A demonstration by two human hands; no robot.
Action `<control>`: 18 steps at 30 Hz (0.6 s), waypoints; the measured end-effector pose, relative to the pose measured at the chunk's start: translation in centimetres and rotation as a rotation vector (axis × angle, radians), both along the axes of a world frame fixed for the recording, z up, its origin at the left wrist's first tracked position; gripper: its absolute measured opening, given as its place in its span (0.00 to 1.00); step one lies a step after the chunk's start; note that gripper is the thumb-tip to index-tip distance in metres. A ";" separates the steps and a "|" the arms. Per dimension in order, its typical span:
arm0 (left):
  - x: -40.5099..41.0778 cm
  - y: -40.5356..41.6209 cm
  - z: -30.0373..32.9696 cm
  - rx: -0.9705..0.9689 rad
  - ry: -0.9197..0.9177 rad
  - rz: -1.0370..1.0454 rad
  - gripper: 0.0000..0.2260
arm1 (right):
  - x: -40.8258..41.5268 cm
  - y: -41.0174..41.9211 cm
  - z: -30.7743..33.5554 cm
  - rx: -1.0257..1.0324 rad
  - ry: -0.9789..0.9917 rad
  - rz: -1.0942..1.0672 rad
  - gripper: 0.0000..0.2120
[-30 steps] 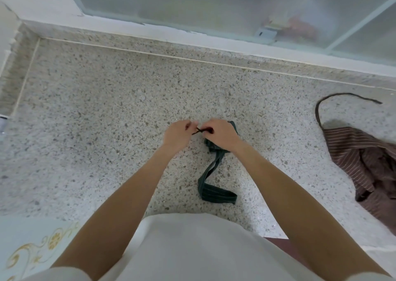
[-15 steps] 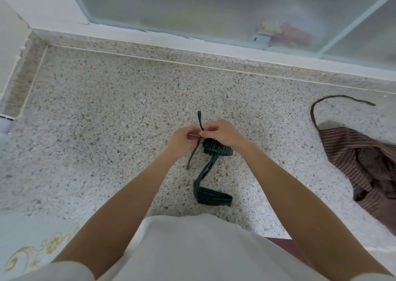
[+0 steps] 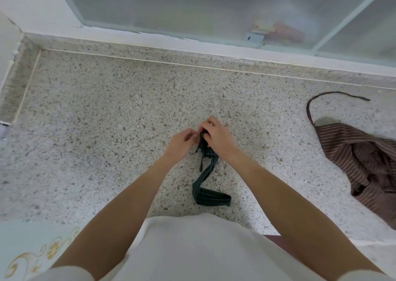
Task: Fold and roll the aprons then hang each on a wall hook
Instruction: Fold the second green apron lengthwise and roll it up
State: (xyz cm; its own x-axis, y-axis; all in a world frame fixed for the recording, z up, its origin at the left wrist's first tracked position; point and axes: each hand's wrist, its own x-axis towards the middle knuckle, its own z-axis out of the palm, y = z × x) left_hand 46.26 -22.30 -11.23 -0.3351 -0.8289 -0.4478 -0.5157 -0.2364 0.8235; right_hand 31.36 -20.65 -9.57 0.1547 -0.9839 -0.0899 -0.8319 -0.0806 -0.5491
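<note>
A person stands at a speckled stone counter and looks down at both hands. In the middle of the counter is a green apron with thin pale stripes, rolled into a small tight bundle. The right hand lies on top of the bundle with its fingers curled round it, so most of the roll is hidden. The left hand is just beside it on the left, with its fingers bent toward the bundle. The fingertips seem to pinch something thin at the edge of the roll, but it is too small to tell what. The two hands are close together and almost touch. A wide green strap comes out from under the right hand, runs down the counter toward the person, and folds back on itself near the counter's front edge. A thin dark string hangs out of the bundle next to the strap. Far off to the right is a brown apron with thin pale stripes, lying in a loose crumpled heap at the edge of the counter. Its thin brown tie curves away from it in a loop on the stone. Behind the counter is a window with cloudy glass. The person wears a white top.
</note>
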 end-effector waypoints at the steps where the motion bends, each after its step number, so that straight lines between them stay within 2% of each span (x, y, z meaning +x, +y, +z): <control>1: 0.1 -0.1 0.0 0.014 0.027 -0.012 0.06 | -0.2 0.1 -0.1 -0.021 -0.028 0.010 0.07; 9: 1.5 -1.1 -0.3 -0.072 0.136 -0.140 0.07 | -0.4 0.7 -0.3 -0.037 -0.227 -0.050 0.09; 11: 2.1 -1.6 0.1 -0.084 0.097 -0.232 0.06 | -0.6 0.9 -0.2 -0.020 -0.248 -0.045 0.09; 14: 2.3 -2.3 0.3 -0.209 0.004 -0.348 0.04 | -0.6 0.9 0.0 0.008 -0.259 -0.056 0.07; 18: 2.0 -2.4 0.1 -0.394 -0.184 -0.312 0.05 | -0.2 0.7 0.2 0.041 -0.248 -0.084 0.07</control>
State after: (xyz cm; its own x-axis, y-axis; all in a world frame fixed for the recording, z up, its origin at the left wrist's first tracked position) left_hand 48.24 -24.69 -11.17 -0.5381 -0.8194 -0.1976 -0.6560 0.2600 0.7085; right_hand 31.17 -19.99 -9.32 0.0950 -0.9905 -0.0994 -0.6742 0.0095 -0.7385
